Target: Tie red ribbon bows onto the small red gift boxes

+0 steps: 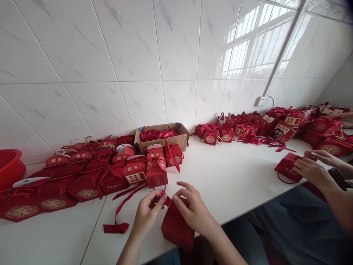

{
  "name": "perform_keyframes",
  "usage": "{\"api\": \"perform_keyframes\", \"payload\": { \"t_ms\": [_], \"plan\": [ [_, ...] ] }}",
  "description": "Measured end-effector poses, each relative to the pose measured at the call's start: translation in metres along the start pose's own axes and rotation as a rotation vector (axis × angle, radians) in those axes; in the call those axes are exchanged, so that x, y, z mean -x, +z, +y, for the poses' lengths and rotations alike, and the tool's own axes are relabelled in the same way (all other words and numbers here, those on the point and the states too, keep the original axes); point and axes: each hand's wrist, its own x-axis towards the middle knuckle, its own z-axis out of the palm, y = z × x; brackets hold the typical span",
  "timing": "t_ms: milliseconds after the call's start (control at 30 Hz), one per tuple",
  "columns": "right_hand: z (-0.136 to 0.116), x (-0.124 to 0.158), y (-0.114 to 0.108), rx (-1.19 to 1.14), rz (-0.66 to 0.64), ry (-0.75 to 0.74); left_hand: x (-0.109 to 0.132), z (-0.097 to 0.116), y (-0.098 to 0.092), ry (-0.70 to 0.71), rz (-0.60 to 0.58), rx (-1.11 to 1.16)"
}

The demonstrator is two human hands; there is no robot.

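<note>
A plain dark red gift box stands at the table's front edge, tilted a little. My left hand pinches a red ribbon at the top of this box, thumb against forefinger. Over the box's top right side lies my right hand, with its thumb and fingers closed on the upper edge of the box; its little details there are partly hidden. To the left, a loose red ribbon trails on the white table. Just behind my hands stands a finished-looking red box with gold lettering.
Rows of red gift boxes line the wall at left, beside a red basin. A cardboard box holds red ribbons. More red boxes stand at right, where another person's hands handle a red box.
</note>
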Motion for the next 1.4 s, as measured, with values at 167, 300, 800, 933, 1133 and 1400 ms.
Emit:
{"api": "perform_keyframes", "payload": {
  "t_ms": [167, 300, 800, 933, 1133, 1400],
  "plan": [
    [0.031, 0.027, -0.022, -0.117, 0.192, 0.041, -0.005, -0.036, -0.033, -0.147, 0.195, -0.657],
    [0.058, 0.056, -0.034, -0.161, 0.185, 0.114, 0.0, -0.058, -0.048, -0.141, 0.335, -0.926],
    [0.075, 0.069, -0.011, -0.443, -0.103, 0.287, 0.013, -0.026, 0.012, -0.143, -0.29, 0.172],
    [0.074, 0.065, -0.016, -0.526, -0.118, 0.336, 0.016, -0.036, 0.005, -0.149, -0.282, 0.166],
    [0.074, 0.061, -0.026, -0.524, -0.067, 0.4, 0.018, -0.046, -0.005, -0.061, -0.091, -0.075],
    [0.082, 0.057, -0.029, -0.421, -0.006, 0.362, 0.024, -0.059, -0.002, 0.004, -0.011, -0.229]
  ]
}}
